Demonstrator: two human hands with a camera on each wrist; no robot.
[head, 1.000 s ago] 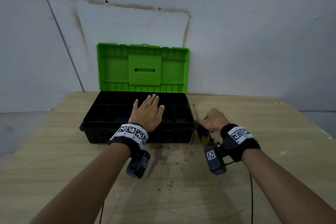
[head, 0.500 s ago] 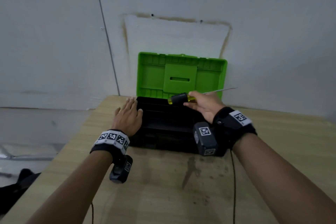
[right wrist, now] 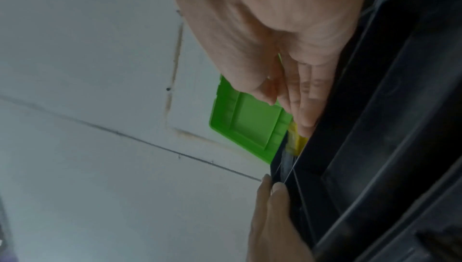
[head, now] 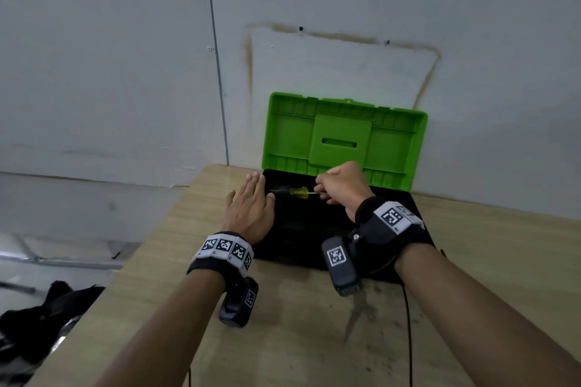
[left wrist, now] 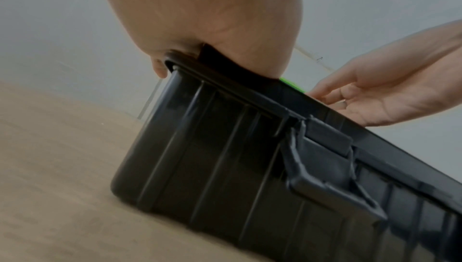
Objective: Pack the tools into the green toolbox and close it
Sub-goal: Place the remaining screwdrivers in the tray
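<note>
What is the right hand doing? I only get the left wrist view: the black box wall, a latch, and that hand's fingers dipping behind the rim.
Observer: In the head view the right hand pinches the metal shaft of a screwdriver with a yellow-and-black handle.
Operator: Where is the screwdriver?
Observer: Level along the back of the toolbox base, with its handle pointing toward the left hand. I cannot tell whether it rests on the bottom.
Operator: Is the lid out of the way?
Observer: Yes, the green lid stands open and upright in front of the wall.
</note>
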